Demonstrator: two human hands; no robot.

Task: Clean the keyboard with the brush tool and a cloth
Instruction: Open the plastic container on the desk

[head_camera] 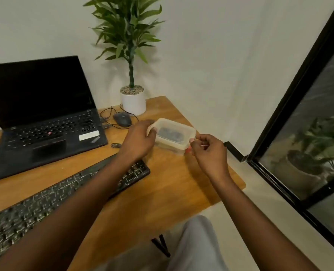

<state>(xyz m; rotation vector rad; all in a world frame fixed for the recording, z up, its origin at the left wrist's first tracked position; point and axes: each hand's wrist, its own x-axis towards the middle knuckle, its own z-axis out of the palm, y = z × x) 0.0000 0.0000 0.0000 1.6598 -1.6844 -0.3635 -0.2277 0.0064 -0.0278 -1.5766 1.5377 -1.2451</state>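
A black keyboard [44,200] lies slantwise across the wooden desk [162,192], partly under my left forearm. Past its right end stands a translucent plastic box [174,133] with a lid and dark items inside. My left hand [138,141] grips the box's left edge. My right hand [209,151] pinches the box's right corner, fingers closed on the lid's rim. A small red bit [187,150] shows at the box's near right corner. I see no brush or cloth in the open.
An open black laptop [44,124] sits at the back left. Behind the box are a dark mouse [122,118] with its cable and a potted plant [132,98]. The desk's right edge is close to the box; a black-framed window [299,114] stands beyond.
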